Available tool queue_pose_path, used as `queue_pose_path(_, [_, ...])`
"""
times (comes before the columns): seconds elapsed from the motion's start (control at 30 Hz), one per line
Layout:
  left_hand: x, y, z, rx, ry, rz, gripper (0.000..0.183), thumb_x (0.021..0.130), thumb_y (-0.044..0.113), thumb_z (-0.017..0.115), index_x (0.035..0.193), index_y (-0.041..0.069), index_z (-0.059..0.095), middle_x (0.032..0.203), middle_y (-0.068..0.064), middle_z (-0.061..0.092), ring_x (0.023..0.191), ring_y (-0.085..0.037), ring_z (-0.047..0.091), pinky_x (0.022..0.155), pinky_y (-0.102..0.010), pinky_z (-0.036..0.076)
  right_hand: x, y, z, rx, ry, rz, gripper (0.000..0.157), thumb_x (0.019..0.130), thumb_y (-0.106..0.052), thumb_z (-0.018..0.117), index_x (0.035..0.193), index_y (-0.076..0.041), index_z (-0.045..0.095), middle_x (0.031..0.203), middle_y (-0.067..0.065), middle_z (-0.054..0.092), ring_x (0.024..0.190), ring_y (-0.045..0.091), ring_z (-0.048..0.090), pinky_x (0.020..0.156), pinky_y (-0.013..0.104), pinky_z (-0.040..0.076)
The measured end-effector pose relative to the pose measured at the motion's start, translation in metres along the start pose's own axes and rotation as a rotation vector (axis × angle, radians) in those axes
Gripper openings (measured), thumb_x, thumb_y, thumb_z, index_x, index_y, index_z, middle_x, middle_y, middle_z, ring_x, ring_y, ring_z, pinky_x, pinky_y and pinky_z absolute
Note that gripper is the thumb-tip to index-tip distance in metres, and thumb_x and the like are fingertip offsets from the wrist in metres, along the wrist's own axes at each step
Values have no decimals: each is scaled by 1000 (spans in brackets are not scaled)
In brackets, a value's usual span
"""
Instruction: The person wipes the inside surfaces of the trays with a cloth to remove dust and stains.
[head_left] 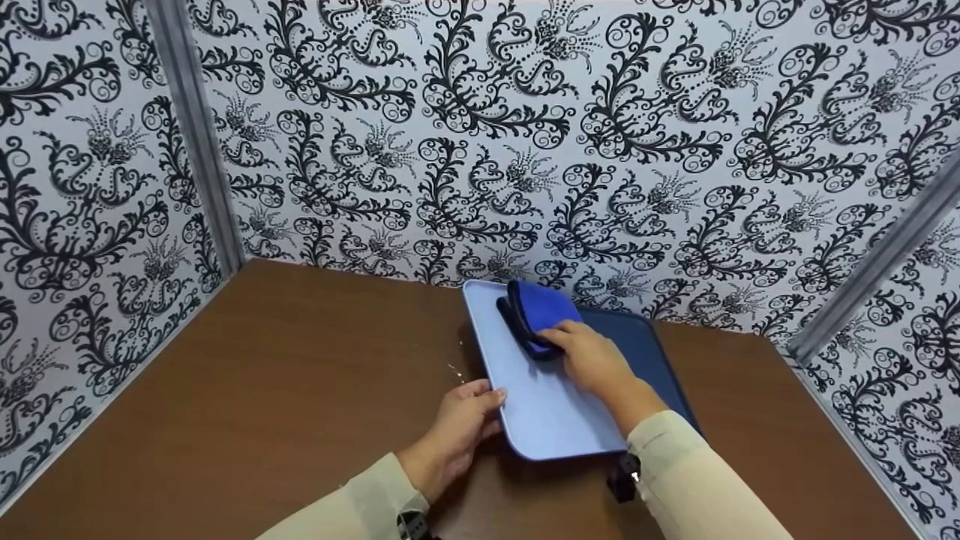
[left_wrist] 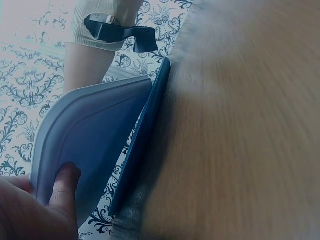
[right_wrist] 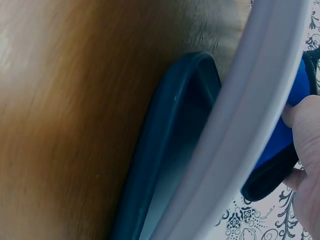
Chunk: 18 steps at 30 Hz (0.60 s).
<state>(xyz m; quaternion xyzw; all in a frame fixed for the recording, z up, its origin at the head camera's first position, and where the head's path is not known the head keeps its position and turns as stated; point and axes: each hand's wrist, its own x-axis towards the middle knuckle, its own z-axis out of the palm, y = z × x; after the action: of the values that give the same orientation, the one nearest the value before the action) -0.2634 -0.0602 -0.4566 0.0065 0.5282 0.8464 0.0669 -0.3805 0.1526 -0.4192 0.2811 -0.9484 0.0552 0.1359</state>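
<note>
A light blue tray (head_left: 555, 420) is tilted, its left side raised, over a dark blue tray (head_left: 628, 341) on the table. My left hand (head_left: 459, 427) grips the light tray's left rim, the thumb on top and the fingers underneath. My right hand (head_left: 598, 361) holds a folded blue cloth (head_left: 546, 304) with black edging against the light tray's inner surface. In the right wrist view, the cloth (right_wrist: 280, 137) shows between the fingers and thumb, beyond the light tray's rim (right_wrist: 250, 110). The left wrist view shows the dark tray (left_wrist: 145, 135) low against the wood.
The brown wooden table (head_left: 322, 375) stretches out to the left of the trays. Behind it and at both sides stand panels (head_left: 375, 150) with a black floral pattern on white. A small shiny bit (head_left: 456, 372) lies near the left hand.
</note>
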Motion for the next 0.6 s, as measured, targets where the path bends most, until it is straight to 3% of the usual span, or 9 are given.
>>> queue_pose_path(0.6, [3,3,-1,-10,38,20,35,102,9,56,128,-14,58,102,-7,73,90,-12,68,81,-29,59,-25,-3,-9,34,83,-64,52,86,9,61,129,-18,73,127,10,70,119,35,67,101,52,55])
